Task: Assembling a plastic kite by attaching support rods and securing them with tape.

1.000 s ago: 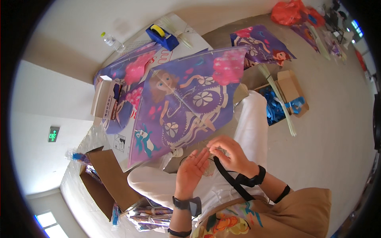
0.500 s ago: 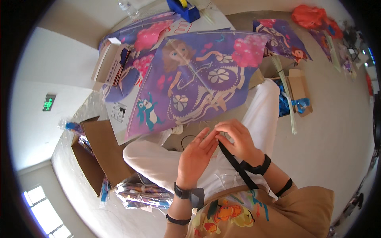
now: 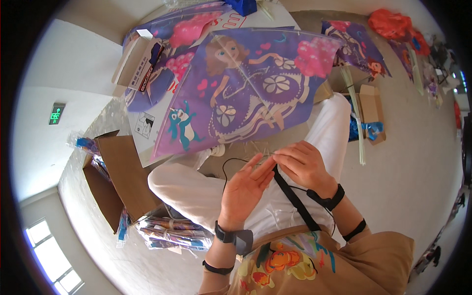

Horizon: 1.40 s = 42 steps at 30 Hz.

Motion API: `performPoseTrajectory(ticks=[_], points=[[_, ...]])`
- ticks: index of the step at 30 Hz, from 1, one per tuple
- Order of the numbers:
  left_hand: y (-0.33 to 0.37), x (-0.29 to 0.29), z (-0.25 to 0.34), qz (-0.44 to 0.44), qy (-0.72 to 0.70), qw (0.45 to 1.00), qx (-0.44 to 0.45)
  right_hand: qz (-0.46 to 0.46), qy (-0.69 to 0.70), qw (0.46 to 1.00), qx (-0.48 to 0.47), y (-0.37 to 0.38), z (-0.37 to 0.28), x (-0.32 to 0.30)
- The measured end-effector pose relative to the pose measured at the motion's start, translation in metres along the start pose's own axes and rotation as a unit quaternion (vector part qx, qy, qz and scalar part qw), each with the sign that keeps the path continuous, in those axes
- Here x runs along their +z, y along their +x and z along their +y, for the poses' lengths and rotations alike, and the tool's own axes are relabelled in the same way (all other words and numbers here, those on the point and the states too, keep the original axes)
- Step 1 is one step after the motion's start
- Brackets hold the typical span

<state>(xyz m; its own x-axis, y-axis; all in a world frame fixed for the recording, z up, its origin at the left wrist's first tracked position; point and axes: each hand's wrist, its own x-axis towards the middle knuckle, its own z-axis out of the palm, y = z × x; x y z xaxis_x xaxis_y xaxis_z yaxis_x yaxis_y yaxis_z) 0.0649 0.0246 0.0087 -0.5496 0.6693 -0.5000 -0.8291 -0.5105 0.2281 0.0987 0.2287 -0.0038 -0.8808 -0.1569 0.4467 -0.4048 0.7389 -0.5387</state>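
Note:
My left hand (image 3: 243, 191) is held palm up above my lap, its fingers stretched out and slightly apart. My right hand (image 3: 304, 161) has its fingers bent together in a pinch at the left fingertips. Whatever is between those fingers, if anything, is too small to make out. Just beyond both hands a large purple kite (image 3: 255, 88) lies spread over my legs and a white board, printed with a figure in a gown, pink balloons and a small blue animal. Thin pale rods cross its back edge and middle. A black strap (image 3: 295, 201) runs down from near my right fingers.
An open cardboard box (image 3: 130, 172) with wrapped goods stands at left, near plastic-wrapped bundles (image 3: 174, 233). A narrow carton (image 3: 135, 66) sits on the white board (image 3: 140, 129). At right, pale rods (image 3: 355, 115) lean across a small box (image 3: 371, 105). Another kite (image 3: 354, 49) lies behind.
My right fingers have drawn closer together at the left fingertips. The left hand stays stretched out. The whole view has shifted slightly; the kite appears a little higher.

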Motion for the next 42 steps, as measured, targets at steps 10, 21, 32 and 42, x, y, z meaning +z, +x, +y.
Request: performPoseTrajectory(ticks=[10,21,32,42], points=[[0.0,-0.008,0.004,0.058,0.238,0.97,0.004,-0.075,0.142,0.983,0.091,-0.012,0.01,0.01],[0.051,-0.169,0.047,0.339,0.2,0.874,0.285,0.22,0.431,0.778,0.4,-0.031,0.038,-0.013],[0.076,-0.167,0.072,0.332,0.006,0.927,0.173,0.16,0.392,0.837,0.346,-0.058,0.061,-0.023],[0.062,-0.132,0.113,0.215,0.035,0.937,0.272,0.218,0.505,0.787,0.279,-0.076,0.036,-0.019]])
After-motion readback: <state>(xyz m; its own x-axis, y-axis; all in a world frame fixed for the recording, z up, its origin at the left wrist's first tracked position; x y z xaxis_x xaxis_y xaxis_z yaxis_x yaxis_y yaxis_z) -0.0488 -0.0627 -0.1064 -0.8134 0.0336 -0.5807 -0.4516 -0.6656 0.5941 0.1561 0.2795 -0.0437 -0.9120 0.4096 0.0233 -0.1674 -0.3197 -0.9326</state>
